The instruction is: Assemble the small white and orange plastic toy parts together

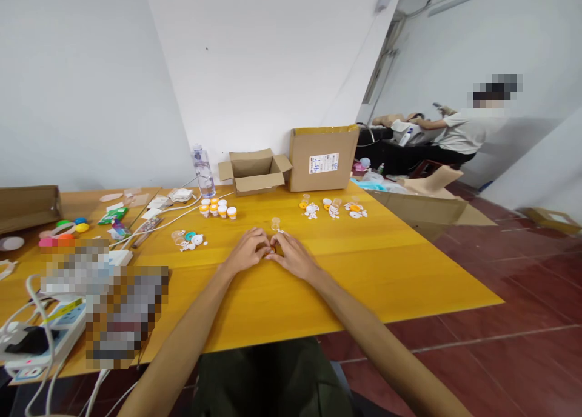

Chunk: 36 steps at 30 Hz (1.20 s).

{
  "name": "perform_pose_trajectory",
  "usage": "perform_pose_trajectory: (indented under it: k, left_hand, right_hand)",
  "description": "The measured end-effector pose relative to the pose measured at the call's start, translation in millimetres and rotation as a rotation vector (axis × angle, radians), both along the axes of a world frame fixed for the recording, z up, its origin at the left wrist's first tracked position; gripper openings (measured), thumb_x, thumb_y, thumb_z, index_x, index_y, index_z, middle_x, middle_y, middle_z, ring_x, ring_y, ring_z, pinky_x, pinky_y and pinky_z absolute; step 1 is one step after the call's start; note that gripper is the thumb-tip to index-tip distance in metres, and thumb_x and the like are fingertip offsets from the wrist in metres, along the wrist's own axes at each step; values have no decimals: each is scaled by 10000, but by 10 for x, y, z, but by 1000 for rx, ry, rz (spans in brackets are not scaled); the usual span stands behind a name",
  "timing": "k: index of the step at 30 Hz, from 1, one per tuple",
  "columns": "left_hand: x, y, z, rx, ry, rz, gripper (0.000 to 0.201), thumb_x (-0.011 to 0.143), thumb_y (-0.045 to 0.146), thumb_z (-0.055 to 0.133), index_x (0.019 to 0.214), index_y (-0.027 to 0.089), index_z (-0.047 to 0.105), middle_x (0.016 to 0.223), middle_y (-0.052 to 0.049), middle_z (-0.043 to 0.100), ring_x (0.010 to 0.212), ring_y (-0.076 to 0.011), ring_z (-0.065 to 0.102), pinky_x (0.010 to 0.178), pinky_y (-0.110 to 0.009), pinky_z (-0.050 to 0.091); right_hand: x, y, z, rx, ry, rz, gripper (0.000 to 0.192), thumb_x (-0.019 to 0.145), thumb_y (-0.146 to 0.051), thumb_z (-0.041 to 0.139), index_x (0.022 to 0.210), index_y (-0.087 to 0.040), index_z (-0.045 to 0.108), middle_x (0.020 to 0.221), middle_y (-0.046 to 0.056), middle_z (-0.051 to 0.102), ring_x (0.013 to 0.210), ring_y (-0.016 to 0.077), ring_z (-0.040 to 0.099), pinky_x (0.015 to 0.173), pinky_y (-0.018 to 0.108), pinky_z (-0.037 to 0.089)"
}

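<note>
1. Nearest, a person's two bare forearms reach over the front edge of a yellow wooden worktop [373,277]; a blurred-out dark slab [131,314] and a white power strip [68,329] with cables lie to the left

2. The left hand [247,250] and right hand [294,256] meet fingertip to fingertip, narrowly pinched on a small orange piece [273,248]; fingers cover most of it, so its exact shape cannot be told

3. Just beyond the fingers stands a small transparent cup [275,223]; a knuckle swung forward could tip it, and a loose pinch could let the orange piece slip and roll

4. Farther left sits a teal lid [190,236] among loose white bits; farther right, three clusters of white parts [311,210] lie close together, so a sweeping sleeve or wrist could mix them

5. Behind are a group of white-capped jars [218,208], a water bottle [203,170], an open carton [255,177] and a taller carton [322,159]

6. Farthest right, another person [464,132] sits beside a wall
</note>
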<state>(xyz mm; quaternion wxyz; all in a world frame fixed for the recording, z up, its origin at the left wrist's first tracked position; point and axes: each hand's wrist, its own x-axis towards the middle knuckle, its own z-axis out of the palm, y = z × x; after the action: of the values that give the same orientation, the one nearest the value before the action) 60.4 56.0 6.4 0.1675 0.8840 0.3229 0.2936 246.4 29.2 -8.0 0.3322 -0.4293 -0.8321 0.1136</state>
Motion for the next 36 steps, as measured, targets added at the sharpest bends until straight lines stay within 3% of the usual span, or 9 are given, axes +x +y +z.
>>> perform_pose_trajectory:
  k: [10,36]
  left_hand:
    - [-18,27,-5,-25,-28,-34,174,870,132,544,758,197,659,847,-34,614,881,-194,539,869,-350,419]
    - [-19,32,-12,-25,-29,-43,167,875,153,555,754,199,661,850,-31,614,875,-189,538,865,-351,417]
  right_hand:
    - [25,-4,73,-125,46,55,212,796,-226,650,964,-240,522,969,24,626,919,197,597,820,313,471]
    - [25,-4,60,-141,53,40,212,808,-255,658,971,-239,524,951,26,634,902,195,608,800,312,476]
